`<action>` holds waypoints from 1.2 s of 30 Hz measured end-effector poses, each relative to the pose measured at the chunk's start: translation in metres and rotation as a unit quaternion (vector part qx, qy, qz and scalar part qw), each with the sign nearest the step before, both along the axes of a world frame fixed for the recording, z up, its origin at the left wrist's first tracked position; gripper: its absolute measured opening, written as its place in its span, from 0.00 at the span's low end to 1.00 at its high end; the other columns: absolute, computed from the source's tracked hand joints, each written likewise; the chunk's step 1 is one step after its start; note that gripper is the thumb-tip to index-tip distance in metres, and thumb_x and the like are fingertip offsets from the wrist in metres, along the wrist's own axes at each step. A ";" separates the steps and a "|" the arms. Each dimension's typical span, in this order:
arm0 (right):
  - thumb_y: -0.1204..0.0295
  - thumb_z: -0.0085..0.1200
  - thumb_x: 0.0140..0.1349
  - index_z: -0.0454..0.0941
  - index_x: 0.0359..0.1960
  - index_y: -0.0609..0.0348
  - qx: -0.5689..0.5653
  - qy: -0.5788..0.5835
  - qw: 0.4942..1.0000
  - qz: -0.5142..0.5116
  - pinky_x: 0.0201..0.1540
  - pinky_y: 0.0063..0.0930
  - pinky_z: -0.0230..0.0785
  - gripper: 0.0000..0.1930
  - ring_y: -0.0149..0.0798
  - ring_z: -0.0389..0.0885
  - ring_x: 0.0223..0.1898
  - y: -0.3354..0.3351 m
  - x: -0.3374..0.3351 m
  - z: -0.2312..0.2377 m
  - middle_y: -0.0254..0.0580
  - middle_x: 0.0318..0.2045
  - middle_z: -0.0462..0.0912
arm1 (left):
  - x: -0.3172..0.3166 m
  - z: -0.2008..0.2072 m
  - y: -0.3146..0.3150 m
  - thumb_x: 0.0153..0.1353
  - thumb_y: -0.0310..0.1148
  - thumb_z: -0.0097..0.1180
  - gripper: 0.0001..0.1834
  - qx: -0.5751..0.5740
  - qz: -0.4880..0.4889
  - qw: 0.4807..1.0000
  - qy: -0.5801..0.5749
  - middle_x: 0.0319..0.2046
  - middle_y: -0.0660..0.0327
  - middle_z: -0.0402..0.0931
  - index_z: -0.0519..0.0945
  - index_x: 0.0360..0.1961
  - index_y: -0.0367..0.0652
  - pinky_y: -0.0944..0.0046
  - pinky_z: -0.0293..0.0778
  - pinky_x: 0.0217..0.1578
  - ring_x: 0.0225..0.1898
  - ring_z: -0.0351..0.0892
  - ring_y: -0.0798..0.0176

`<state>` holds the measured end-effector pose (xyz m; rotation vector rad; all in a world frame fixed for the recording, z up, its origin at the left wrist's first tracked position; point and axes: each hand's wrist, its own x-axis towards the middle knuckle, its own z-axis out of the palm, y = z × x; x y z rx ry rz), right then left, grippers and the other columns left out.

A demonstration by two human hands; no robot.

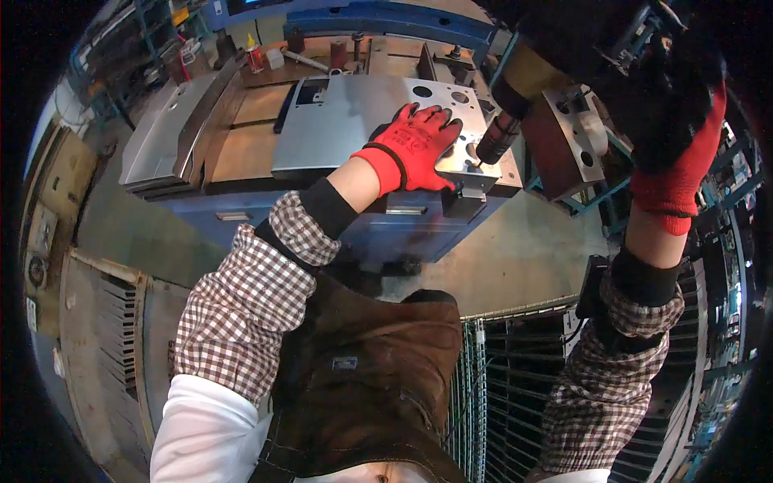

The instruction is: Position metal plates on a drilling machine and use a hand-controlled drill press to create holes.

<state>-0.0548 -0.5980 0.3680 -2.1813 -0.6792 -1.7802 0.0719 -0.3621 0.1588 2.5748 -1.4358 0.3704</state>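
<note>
My left hand (419,145), in a red glove with black fingertips, lies flat with fingers spread on a grey sheet-metal panel (334,129). The panel has round holes and a rectangular cut-out, and rests on the workbench. Just right of that hand, a drilling or tapping machine (499,135) points its dark chuck and thin tool at the panel's right end, by a hole. At upper right my right hand (680,153), gloved likewise, is raised and closed against the machine's dark head. Its fingers blend into the black there, so the exact grip is partly hidden.
Bent metal sheets (173,133) are stacked at the bench's left. Behind the panel lie a yellow-capped bottle (254,55) and metal parts. A box-shaped metal piece with holes (564,149) stands right of the bench. A wire rack (515,386) is close by my right side.
</note>
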 end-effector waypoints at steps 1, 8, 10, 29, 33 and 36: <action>0.71 0.56 0.65 0.65 0.70 0.68 -0.100 -0.080 0.989 -0.073 0.57 0.33 0.74 0.31 0.41 0.81 0.53 0.006 0.002 0.005 0.48 0.56 0.80 | -0.002 0.003 -0.001 0.51 0.62 0.67 0.56 0.006 0.001 1.000 0.007 0.71 0.42 0.61 0.60 0.75 0.44 0.41 0.45 0.75 0.75 0.56 0.44; 0.81 0.54 0.64 0.59 0.73 0.72 -0.105 -0.048 0.977 -0.180 0.62 0.34 0.69 0.34 0.45 0.78 0.58 0.054 -0.013 0.006 0.53 0.60 0.77 | -0.002 0.007 0.001 0.50 0.62 0.68 0.56 0.011 0.009 1.000 0.012 0.71 0.42 0.60 0.60 0.74 0.44 0.41 0.46 0.75 0.75 0.57 0.44; 0.80 0.55 0.64 0.60 0.72 0.72 -0.099 -0.072 0.983 -0.140 0.62 0.35 0.70 0.34 0.46 0.79 0.57 0.039 -0.003 0.005 0.54 0.60 0.77 | -0.003 0.006 -0.001 0.50 0.62 0.68 0.56 0.001 0.005 1.000 0.009 0.71 0.42 0.60 0.60 0.74 0.44 0.41 0.46 0.75 0.75 0.57 0.44; 0.76 0.59 0.62 0.60 0.72 0.72 -0.095 -0.012 0.982 -0.163 0.62 0.36 0.69 0.37 0.47 0.77 0.58 0.045 -0.014 0.003 0.55 0.63 0.74 | -0.004 0.012 -0.002 0.50 0.64 0.66 0.56 0.020 0.012 0.999 0.027 0.71 0.42 0.61 0.60 0.75 0.48 0.40 0.47 0.74 0.74 0.57 0.41; 0.74 0.59 0.62 0.58 0.73 0.71 -0.167 -0.026 0.966 -0.195 0.60 0.35 0.70 0.38 0.45 0.78 0.57 0.062 -0.014 0.008 0.52 0.62 0.74 | -0.002 0.014 -0.002 0.50 0.65 0.66 0.56 0.026 0.016 0.999 0.032 0.71 0.42 0.61 0.60 0.75 0.48 0.40 0.47 0.74 0.74 0.58 0.40; 0.74 0.59 0.63 0.58 0.73 0.70 -0.174 -0.042 0.965 -0.190 0.60 0.34 0.69 0.37 0.45 0.78 0.57 0.051 -0.012 0.011 0.52 0.62 0.74 | -0.005 0.021 -0.004 0.50 0.65 0.66 0.56 0.042 0.018 0.998 0.037 0.71 0.42 0.60 0.61 0.75 0.48 0.40 0.47 0.74 0.74 0.58 0.40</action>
